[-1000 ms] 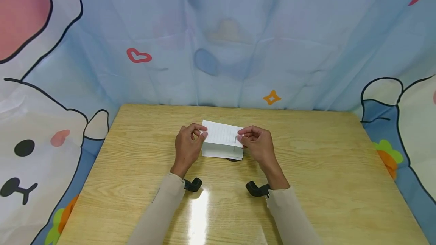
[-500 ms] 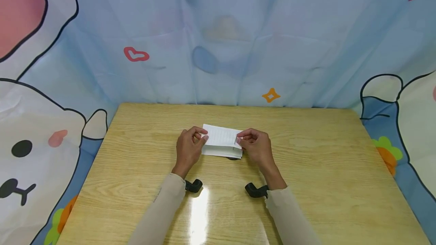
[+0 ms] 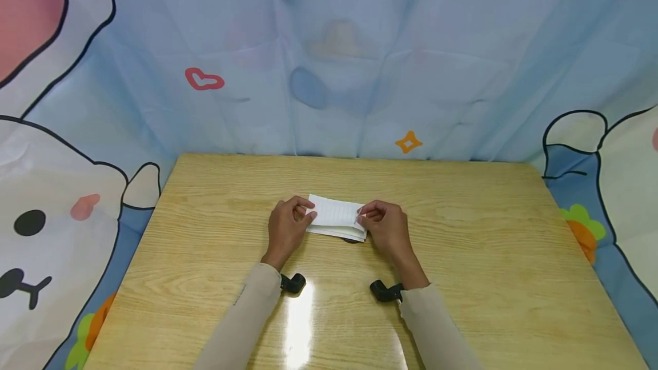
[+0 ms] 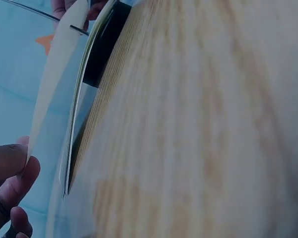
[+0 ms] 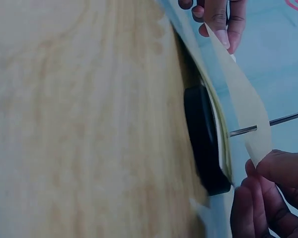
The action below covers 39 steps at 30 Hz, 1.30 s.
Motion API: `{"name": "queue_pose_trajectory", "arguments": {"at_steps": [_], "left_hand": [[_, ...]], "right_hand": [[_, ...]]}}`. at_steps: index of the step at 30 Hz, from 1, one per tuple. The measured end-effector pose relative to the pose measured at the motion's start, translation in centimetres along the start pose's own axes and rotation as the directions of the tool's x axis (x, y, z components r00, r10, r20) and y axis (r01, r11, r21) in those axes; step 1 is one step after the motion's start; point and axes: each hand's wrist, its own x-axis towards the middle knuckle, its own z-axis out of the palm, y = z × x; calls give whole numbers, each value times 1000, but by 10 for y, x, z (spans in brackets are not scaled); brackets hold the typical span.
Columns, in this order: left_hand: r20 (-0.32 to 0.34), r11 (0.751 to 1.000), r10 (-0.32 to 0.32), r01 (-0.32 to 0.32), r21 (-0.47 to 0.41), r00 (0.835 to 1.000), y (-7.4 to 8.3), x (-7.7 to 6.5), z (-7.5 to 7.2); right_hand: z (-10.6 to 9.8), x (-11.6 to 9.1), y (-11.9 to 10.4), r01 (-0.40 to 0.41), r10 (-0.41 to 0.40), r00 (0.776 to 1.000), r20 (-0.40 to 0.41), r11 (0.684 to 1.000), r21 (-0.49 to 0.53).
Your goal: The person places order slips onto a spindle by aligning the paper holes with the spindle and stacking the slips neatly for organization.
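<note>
A white lined slip of paper (image 3: 334, 212) is held level by its two ends in the head view. My left hand (image 3: 288, 230) pinches its left end between thumb and fingers, and my right hand (image 3: 386, 228) pinches the right end. In the right wrist view a thin metal spike (image 5: 288, 118) passes through the slip (image 5: 248, 106) near my right fingers. Beneath it, more paper (image 5: 223, 134) lies on the round black base (image 5: 203, 141) of this bill spike. A gap shows between the held slip and the papers below, and the slip bows slightly.
The wooden table (image 3: 478, 256) spreads out around both hands. A blue cartoon-printed curtain (image 3: 452, 73) hangs behind it and along both sides. Black wrist cameras (image 3: 293, 284) jut out near the cuffs.
Both hands have lowered the slip along the spike toward the papers beneath. The gap between them has narrowed in the head view. Both hands keep their pinch.
</note>
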Motion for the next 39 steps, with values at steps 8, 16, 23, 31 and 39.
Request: {"name": "queue_pose_trajectory", "arguments": {"at_steps": [8,16,23,31,39], "left_hand": [[39,1000,1,-1,22,999,-6,-1,2],[92,997,10,-17,75,996,-6,0,0],[116,989,7,-24,143,993,-7,1,0],[127,980,22,-47,195,992,-8,2,0],[143,970,29,-63,236,989,-8,-1,0]], "right_hand": [[4,-4,6,23,-24,1000,-15,995,-93],[5,-7,5,65,-67,998,-12,988,-140],[4,-10,7,121,-127,992,-7,963,-242],[6,-11,7,143,-151,989,-5,948,-284],[7,-9,6,152,-158,987,6,934,-325]]}}
